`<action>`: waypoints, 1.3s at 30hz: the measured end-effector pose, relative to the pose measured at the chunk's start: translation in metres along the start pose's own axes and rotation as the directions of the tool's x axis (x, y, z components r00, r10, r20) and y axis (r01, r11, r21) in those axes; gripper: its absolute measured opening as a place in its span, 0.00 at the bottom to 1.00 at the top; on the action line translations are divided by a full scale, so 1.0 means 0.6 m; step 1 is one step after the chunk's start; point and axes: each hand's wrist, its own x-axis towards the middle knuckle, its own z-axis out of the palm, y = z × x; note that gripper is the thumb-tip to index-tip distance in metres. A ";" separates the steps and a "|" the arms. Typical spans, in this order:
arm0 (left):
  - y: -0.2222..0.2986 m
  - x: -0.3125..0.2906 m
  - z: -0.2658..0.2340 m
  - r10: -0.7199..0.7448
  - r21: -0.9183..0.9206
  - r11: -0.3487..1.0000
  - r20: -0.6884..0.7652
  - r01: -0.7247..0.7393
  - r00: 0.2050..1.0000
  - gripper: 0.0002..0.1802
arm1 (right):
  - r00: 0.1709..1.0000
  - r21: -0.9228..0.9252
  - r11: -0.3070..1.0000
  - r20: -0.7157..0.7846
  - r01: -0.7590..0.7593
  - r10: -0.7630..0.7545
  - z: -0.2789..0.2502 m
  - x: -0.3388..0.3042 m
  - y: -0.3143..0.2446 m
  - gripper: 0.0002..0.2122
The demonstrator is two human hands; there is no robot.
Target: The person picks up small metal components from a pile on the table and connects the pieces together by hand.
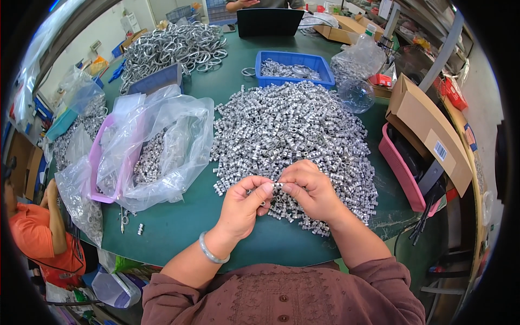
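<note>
A: State of both hands?

B: Left hand [241,208]: pinched nearly closed with thumb and forefinger on one end of a small metal part [277,185], other fingers loosely curled. Right hand [315,192]: pinched likewise on the opposite end. Anything inside the curled fingers: not discernible.

A: Location of the part?

B: Between the two sets of fingertips, in front of the chest, over the near side of the pile of metal parts [292,130] on the green table [271,246].

A: Recommended handling?

B: Keep both pinches light and in line; probably prone to skewing under uneven pressure. Turn with the fingertips rather than the forearms. Leave the middle exposed for a clear view.

A: Main hazard?

B: Probably a drop into the pile: hard to pick out again among similar pieces. Keep the bracelet [211,249] clear of the pile. Note also a loose part [141,229], apart from the pile, left of the left hand.
</note>
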 end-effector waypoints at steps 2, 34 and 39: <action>0.000 0.002 -0.002 -0.019 -0.017 1.000 -0.045 0.018 0.999 0.05 | 1.000 0.002 1.000 0.002 0.010 -0.010 -0.001 0.003 -0.009 0.05; 0.004 0.019 -0.025 -0.052 -0.306 0.952 -0.116 0.014 0.992 0.04 | 0.992 -0.608 0.787 0.124 0.106 -0.038 0.006 0.000 -0.003 0.07; 0.007 0.015 -0.020 -0.111 -0.303 0.950 -0.097 0.077 0.989 0.05 | 1.000 -0.231 0.973 -0.001 0.013 -0.014 -0.017 0.008 -0.004 0.05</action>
